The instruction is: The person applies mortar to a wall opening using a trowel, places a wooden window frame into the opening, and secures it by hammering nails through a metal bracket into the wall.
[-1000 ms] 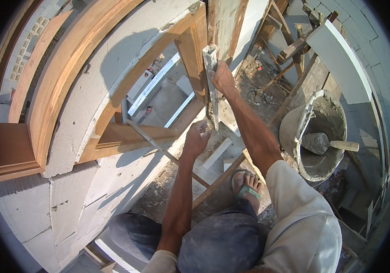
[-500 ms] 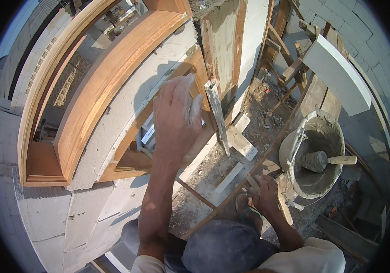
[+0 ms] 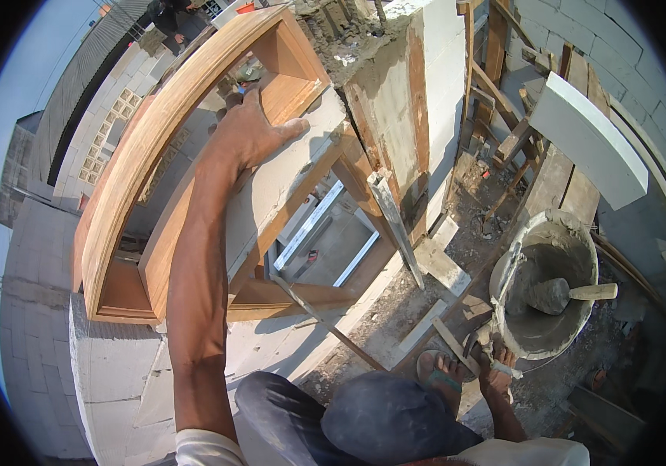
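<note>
An arched wooden window frame (image 3: 107,233) stands at the left, above a pale curved block band (image 3: 272,180). My left hand (image 3: 249,128) lies over the band and the frame's inner curved rail. Its thumb stretches out to the right, and the other fingers reach over the rail, their tips partly hidden. Low on the right, my right hand (image 3: 497,363) is beside the near left rim of a mortar bucket (image 3: 504,272). Its fingers look curled, but what they hold is unclear. A trowel (image 3: 593,292) rests in the bucket's grey mortar.
Below the band is a triangular wooden frame (image 3: 294,311). An upright metal strip (image 3: 395,221) leans beside a rough column (image 3: 383,93). A white curved panel (image 3: 589,140) rests near planks at right. A wooden strip (image 3: 457,349) lies by my foot.
My left hand has moved up and left from above the triangular frame onto the arched frame's rail. My right hand has moved right, to the bucket's rim. The view has shifted slightly.
</note>
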The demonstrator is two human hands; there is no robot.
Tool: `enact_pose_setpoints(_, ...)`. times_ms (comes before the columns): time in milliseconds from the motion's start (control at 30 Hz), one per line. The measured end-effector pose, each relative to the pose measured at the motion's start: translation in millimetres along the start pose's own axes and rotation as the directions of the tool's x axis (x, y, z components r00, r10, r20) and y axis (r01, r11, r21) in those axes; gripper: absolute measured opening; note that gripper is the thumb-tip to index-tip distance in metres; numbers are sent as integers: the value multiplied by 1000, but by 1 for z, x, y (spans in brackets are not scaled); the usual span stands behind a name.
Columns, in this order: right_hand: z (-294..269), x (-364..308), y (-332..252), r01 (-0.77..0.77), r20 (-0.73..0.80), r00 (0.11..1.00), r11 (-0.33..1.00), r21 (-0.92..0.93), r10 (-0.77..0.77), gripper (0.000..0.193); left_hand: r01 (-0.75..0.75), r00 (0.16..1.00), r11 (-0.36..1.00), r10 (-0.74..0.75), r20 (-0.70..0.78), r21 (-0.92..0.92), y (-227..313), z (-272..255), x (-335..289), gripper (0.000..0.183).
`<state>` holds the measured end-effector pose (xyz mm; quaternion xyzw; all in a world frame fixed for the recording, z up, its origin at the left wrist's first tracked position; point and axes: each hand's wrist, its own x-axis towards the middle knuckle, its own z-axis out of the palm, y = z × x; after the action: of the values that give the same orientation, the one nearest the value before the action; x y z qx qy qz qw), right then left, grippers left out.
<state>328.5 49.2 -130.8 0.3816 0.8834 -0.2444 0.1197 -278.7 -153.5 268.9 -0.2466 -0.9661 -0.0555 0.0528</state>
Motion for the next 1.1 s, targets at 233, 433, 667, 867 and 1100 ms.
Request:
enact_pose_setpoints(233,-6,-8,-28,94,41,993,947,307,-112,55,44,995,997,-50,90,70,5,-6,4,111)
enact_pose_setpoints(433,-109,13,-193,40,162,913,476,878,-376,34,45,988,993,-60,142,107,10,-7,7,107)
enact_pose_setpoints(667,-80,100,-336,174,-97,843,97,980,-529,26,85,991,984,-101,91,158,14,-2,5,101)
enact_pose_setpoints(867,-104,151,-436,278,-359,807,-235,932,-468,22,84,990,989,-97,100,125,14,-3,3,92)
enact_pose_setpoints(1100,-124,183,-484,389,-542,710,-391,834,-451,17,30,998,991,-38,54,134,15,-2,2,89)
